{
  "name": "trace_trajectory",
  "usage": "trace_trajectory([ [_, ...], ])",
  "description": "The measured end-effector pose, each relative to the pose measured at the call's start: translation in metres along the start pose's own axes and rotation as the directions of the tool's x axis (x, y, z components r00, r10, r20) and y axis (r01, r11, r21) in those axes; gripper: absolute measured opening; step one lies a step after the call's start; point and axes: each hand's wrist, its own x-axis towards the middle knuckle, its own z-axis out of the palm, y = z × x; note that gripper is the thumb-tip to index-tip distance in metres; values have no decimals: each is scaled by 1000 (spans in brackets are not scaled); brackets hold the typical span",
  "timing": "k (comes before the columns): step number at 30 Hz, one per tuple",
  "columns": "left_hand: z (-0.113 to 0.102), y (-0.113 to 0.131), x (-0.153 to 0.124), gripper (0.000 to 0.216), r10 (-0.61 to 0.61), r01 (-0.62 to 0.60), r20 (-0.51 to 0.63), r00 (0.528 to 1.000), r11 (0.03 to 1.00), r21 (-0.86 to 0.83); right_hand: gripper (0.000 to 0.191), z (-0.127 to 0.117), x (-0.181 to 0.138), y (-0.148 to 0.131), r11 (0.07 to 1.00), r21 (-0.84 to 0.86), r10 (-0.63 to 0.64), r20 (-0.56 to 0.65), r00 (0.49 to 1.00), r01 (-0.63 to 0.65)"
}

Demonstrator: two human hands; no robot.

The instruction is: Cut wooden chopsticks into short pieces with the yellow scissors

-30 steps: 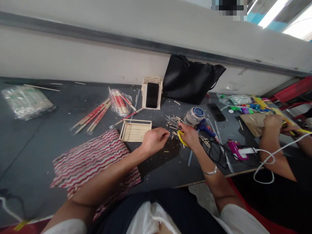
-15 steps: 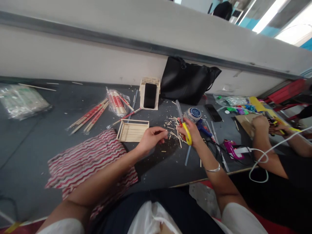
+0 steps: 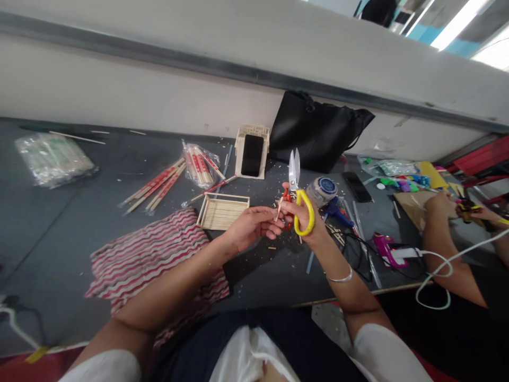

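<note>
Scissors (image 3: 295,178) with yellow and red handles are in my right hand (image 3: 304,215); their blades point up and stand slightly apart. A short wooden stick piece (image 3: 279,209) sits where my fingertips meet, touched by the right thumb and by the closed fingers of my left hand (image 3: 254,227). Just left of my left hand lies a small open tray built of wooden sticks (image 3: 225,213). Cut bits of stick are scattered under and around my hands, partly hidden by the right one.
A striped cloth (image 3: 159,254) lies front left. Behind are red-wrapped chopsticks (image 3: 157,185), a phone (image 3: 253,155) on a stick-built stand and a black bag (image 3: 318,132). To the right are a jar (image 3: 323,191), a blue glue gun (image 3: 340,212), cables and a co-worker's hands (image 3: 441,207).
My hands have come together, the right moving left to meet the left. The scissors have swung more upright, with their blades now showing apart. A stick piece now shows between my fingers.
</note>
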Motion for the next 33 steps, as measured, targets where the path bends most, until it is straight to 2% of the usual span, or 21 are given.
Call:
trace_trajectory([
  [5,0,0,1,13,46,-46,-5,999,999,26,69,1,0,5,1000,-9,-1,-20,1000,1],
  [9,0,0,1,21,135,-131,-20,991,982,134,61,-1,1,7,999,-7,-48,-13,999,48],
  [12,0,0,0,28,211,-191,-70,975,956,222,58,-6,1,4,998,-29,-49,22,999,50],
  [14,-1,0,1,30,275,-245,-120,954,945,216,58,-10,2,2,999,-2,-50,7,999,50],
  [18,-5,-8,7,35,389,-356,-210,897,917,178,58,-9,6,4,969,230,-53,-167,984,91],
  [20,-7,-14,12,33,474,-422,-229,850,874,240,58,-3,5,9,940,334,1,-191,981,64],
  [21,-8,-17,14,31,536,-469,-222,815,834,291,58,2,3,13,930,365,35,-176,984,32],
  [23,-11,-22,17,25,692,-589,-178,700,700,404,58,11,-1,22,918,396,95,-134,986,-35],
  [25,-14,-24,19,20,781,-659,-111,614,585,472,55,19,-6,29,906,415,139,-106,985,-83],
  [27,-16,-24,19,17,803,-681,-50,594,536,499,54,25,-10,33,892,436,165,-74,983,-117],
  [30,-17,-25,19,18,790,-686,17,614,522,507,55,27,-13,32,879,460,169,-59,984,-123],
  [33,-16,-28,18,20,795,-685,22,606,508,523,52,28,-14,30,895,432,155,-72,985,-109],
])
